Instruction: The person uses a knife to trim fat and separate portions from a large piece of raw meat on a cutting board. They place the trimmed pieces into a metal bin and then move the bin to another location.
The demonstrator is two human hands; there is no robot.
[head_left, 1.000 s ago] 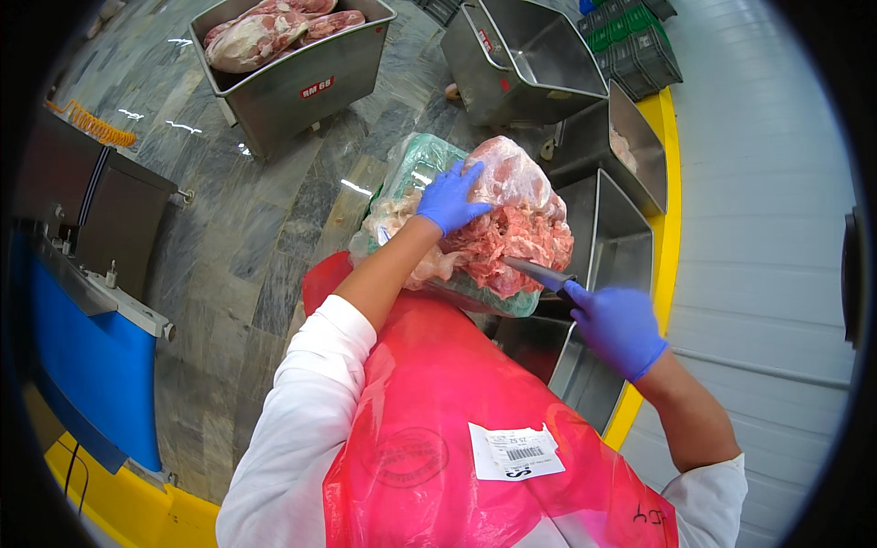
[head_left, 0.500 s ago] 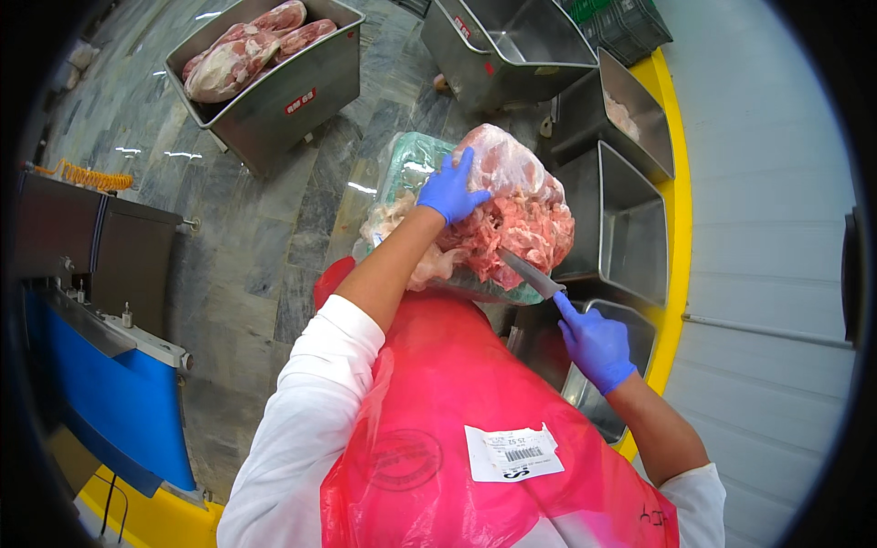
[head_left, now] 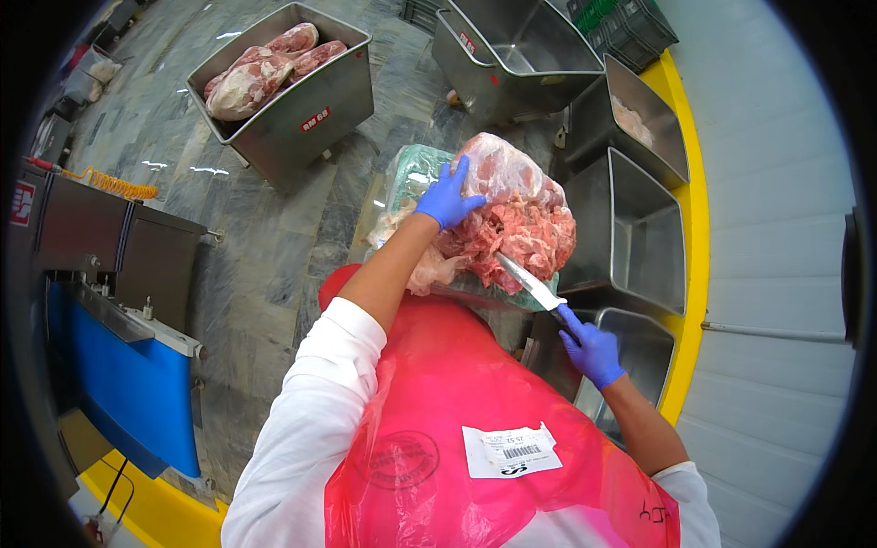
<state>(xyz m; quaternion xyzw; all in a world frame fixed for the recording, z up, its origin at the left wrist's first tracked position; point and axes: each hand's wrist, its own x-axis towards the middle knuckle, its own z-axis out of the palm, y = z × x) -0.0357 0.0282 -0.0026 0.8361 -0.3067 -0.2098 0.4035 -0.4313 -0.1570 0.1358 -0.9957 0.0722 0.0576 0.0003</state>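
A mound of raw pink meat, with a plastic-wrapped piece at its back, lies on a green plastic-covered block in front of my red apron. Pale, loose material is at the left of the mound. My left hand, in a blue glove, rests with fingers spread on the left of the meat. My right hand, also gloved, grips a long knife by its dark handle; the blade points up-left, its tip at the lower middle of the meat.
A steel bin of meat stands at upper left. Several other steel bins line the right, beside a yellow barrier and white wall. Dark crates are at top right. A machine with a blue belt stands on the left.
My right hand with the knife has moved a little down and left, with the blade now at a steeper slant. My left hand stays on the meat. The whole view has shifted slightly.
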